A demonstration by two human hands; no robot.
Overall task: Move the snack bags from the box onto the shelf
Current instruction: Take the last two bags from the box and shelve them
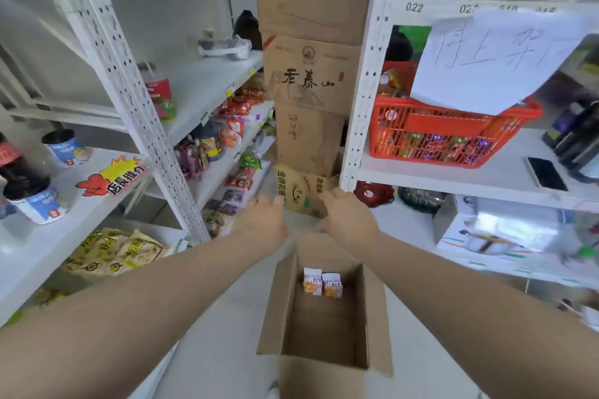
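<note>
Reaching forward with left hand (262, 220) and right hand (348, 217), fingers loosely spread, gripping nothing, either side of a small printed carton (301, 194); cannot tell whether touching. Below the hands, upright inside the open box (324, 376): two snack bags (312, 282).

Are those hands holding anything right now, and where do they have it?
Cannot be told. The left hand and right hand flank the small yellow carton, one at each side edge, but blur hides any grip.
</note>
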